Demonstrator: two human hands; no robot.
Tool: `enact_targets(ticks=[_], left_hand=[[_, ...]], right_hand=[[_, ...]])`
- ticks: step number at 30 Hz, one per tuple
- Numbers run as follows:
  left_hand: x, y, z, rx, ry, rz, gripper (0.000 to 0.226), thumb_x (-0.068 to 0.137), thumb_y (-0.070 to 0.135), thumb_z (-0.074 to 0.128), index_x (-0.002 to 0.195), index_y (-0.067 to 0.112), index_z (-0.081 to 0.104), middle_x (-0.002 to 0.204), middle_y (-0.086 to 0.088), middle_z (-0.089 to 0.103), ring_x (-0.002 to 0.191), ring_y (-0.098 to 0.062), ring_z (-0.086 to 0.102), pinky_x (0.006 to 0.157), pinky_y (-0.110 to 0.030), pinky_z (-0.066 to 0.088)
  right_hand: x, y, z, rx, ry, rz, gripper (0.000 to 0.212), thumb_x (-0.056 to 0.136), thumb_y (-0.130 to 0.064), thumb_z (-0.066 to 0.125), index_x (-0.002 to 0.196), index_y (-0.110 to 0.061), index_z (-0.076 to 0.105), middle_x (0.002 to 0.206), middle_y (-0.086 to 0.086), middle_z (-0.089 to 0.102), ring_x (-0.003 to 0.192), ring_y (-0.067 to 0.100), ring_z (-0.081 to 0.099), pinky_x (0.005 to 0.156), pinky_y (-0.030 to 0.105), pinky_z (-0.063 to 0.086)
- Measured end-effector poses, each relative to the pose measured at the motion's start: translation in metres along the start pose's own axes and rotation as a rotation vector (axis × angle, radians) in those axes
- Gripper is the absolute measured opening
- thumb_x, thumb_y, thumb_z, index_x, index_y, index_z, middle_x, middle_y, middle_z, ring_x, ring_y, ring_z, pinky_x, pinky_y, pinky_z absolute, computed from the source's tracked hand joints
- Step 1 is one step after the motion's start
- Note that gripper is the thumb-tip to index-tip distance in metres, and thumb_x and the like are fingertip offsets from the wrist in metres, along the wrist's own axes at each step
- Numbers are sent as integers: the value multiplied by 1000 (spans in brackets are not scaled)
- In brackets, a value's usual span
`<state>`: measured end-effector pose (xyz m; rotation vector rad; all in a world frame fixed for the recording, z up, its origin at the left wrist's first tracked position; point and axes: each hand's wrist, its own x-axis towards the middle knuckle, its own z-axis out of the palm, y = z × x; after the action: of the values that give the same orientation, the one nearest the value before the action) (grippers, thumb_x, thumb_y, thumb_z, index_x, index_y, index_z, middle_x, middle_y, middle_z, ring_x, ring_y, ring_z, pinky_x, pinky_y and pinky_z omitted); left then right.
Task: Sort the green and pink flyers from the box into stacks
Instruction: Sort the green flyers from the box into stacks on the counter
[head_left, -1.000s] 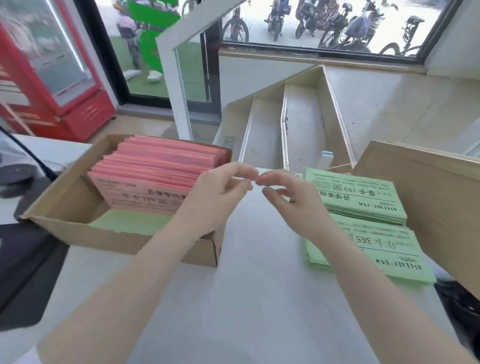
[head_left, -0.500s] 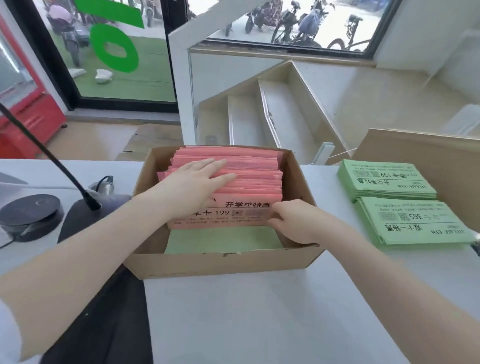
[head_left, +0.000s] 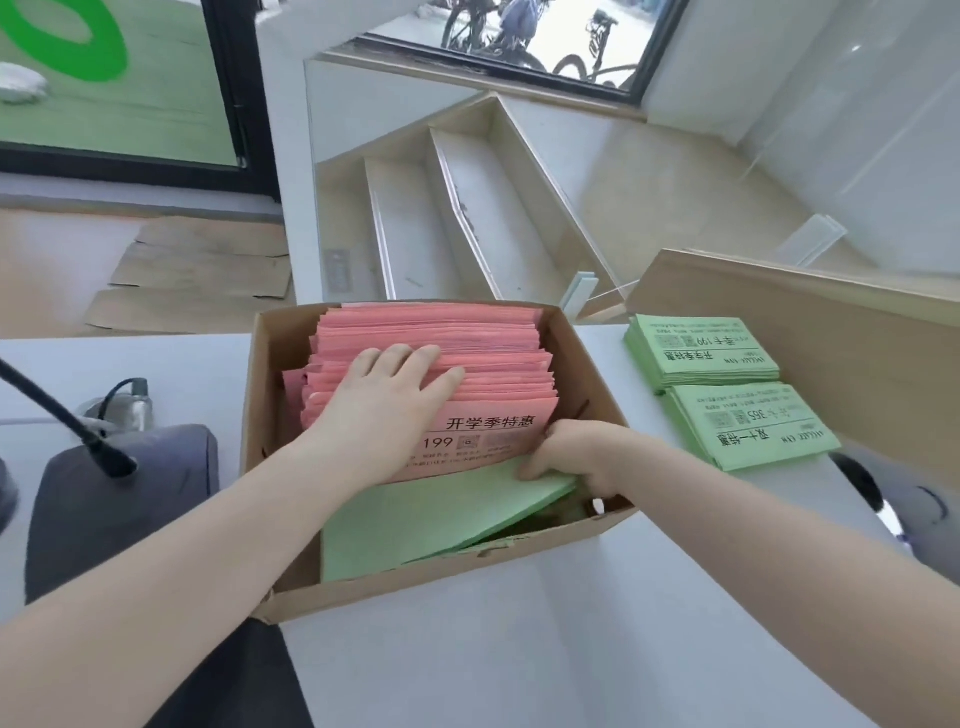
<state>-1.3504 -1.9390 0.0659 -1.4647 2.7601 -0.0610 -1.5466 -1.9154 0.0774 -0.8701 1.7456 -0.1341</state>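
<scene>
While both hands are reaching into the cardboard box (head_left: 260, 415), the flyers inside are being handled.

Inside the box, the left hand (head_left: 387, 402) is lying flat with straight fingers on the leaning pink flyers (head_left: 467, 343), while the right hand (head_left: 576, 457) is curling its fingers around the edge of the green flyers (head_left: 415, 519) lying in the box's near part. Right of the box, two green stacks (head_left: 727, 384) are sitting on the white surface (head_left: 519, 649).

Flyers (head_left: 441, 358) stand in the box (head_left: 415, 592); two stacks (head_left: 727, 395) lie right of it.
</scene>
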Motion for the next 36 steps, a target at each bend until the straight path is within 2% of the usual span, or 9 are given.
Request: enact_targets(ticks=[4,8,13,15,19,21,23,27,36], left_hand=[[-1,-6,-5,-195,42,1,51,96,40,31,145,31,19,154,1,17,140,-22,16,114,-39,11],[-8,-6,-22,-432,-89,-37,97,60,81,-1,143,37,23,156,8,13,143,-15,8,115,-34,4],[-13,-5,-15,-189,-145,-14,100,70,79,41,147,34,-7,157,-2,-10,144,-23,-7,115,-36,-4],[-8,-8,-11,-100,-114,-109,101,81,64,51,145,27,-18,155,-11,-17,143,-28,-12,115,-39,-7],[7,-18,-14,7,-120,-173,121,71,71,57,144,16,-22,150,-18,-27,139,-31,-24,114,-42,-12],[17,-22,-18,-7,-162,-142,131,62,78,57,145,14,-21,152,-17,-25,141,-29,-22,115,-41,-11],[24,-23,-21,-64,-214,-140,138,55,82,58,145,12,-20,153,-15,-22,142,-27,-18,114,-40,-10],[28,-23,-19,-146,-208,-158,138,53,83,58,145,13,-17,154,-11,-20,141,-26,-21,112,-40,-14],[14,-16,-11,-166,-200,-116,131,62,75,59,144,13,-22,153,-9,-23,141,-24,-22,114,-38,-11]], right_hand=[[-10,3,-9,522,1,-50,8,91,3,51,94,1,58,82,14,64,59,19,67,47,22,53],[-16,0,-12,875,-41,-47,16,92,10,42,88,11,57,83,19,60,51,22,67,44,20,53],[-21,-1,-11,1187,-123,-90,33,96,-5,31,105,22,47,98,33,58,83,37,64,66,36,57],[-22,3,-9,974,-29,-157,36,94,-7,31,123,12,40,101,27,61,85,33,64,69,38,59],[-15,6,-13,-205,535,-600,78,79,-25,70,142,-16,25,111,2,50,101,18,52,93,35,45],[-9,-6,-16,-532,525,-765,104,68,-40,78,147,-18,14,145,5,23,134,20,23,113,34,23],[3,-24,-22,-767,433,-815,120,64,-52,77,149,-20,-1,156,-1,-10,143,16,-8,118,34,3],[27,-49,-29,-988,344,-814,135,57,-65,74,147,-18,-14,156,-1,-16,143,14,-16,117,36,-8],[23,-40,-29,-1230,362,-818,137,54,-76,66,146,-21,-19,154,3,5,139,22,0,114,40,3]])
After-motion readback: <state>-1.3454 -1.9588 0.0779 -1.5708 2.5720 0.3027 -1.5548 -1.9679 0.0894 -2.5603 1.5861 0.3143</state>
